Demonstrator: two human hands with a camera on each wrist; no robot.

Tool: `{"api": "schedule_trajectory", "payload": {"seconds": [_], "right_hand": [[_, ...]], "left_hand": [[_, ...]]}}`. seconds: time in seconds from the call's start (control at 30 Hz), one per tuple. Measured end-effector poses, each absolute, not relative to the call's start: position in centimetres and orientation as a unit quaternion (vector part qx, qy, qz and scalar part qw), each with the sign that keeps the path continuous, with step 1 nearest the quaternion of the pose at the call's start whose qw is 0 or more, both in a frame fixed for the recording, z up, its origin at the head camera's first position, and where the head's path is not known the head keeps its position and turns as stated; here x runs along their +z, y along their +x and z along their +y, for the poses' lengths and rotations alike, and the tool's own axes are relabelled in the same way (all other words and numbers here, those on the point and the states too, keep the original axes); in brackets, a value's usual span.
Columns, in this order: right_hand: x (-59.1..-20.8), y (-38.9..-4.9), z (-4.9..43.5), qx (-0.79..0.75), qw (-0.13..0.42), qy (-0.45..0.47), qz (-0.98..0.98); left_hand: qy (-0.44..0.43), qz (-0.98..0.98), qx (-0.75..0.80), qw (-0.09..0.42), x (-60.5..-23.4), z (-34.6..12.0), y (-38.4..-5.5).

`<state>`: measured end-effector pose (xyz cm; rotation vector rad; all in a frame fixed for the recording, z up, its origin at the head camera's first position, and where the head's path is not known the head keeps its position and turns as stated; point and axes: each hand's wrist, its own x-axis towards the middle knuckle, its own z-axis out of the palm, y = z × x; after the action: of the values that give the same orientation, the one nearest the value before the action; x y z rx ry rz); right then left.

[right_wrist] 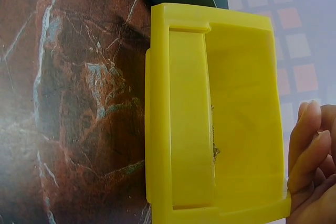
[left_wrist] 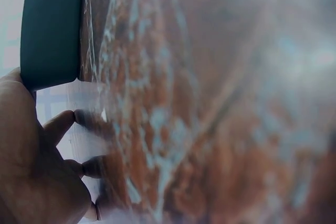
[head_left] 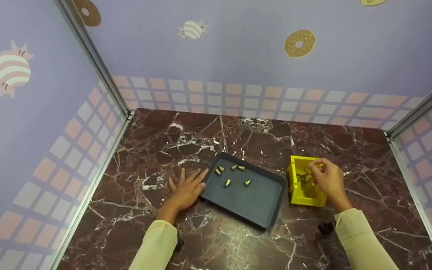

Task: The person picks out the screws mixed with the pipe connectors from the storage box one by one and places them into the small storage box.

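My left hand (head_left: 186, 190) lies on the tabletop with its fingers spread, thumb side right at the left edge of a dark grey tray (head_left: 251, 206). Several short brass-coloured cylindrical pieces (head_left: 227, 183) lie in the upper left part of this tray. My right hand (head_left: 328, 179) is over the right side of a yellow bin (head_left: 309, 201), fingers bent and thumb near the fingertips. Small dark screws (head_left: 301, 179) lie loose inside the bin. In the right wrist view, the fingers (right_wrist: 310, 124) show beyond the bin's rim; I cannot tell whether they pinch a screw.
The bin stands just right of the tray, with a narrow gap between. Under both is a dark red marbled tabletop (head_left: 133, 221). Purple printed walls (head_left: 234, 48) enclose it at the back, left and right, with metal strips (head_left: 99, 63) at the corners.
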<state>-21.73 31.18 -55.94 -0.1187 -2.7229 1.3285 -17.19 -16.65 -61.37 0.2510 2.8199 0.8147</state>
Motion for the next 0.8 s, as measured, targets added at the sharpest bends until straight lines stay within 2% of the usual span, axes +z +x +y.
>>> {"api": "schedule_trajectory", "payload": {"seconds": [0.8], "right_hand": [[-55.94,-21.54,31.45,0.432,0.076,-0.053,-0.897]], "left_hand": [[0.091,0.952,0.27,0.11,-61.38,-16.87,-17.41]]}}
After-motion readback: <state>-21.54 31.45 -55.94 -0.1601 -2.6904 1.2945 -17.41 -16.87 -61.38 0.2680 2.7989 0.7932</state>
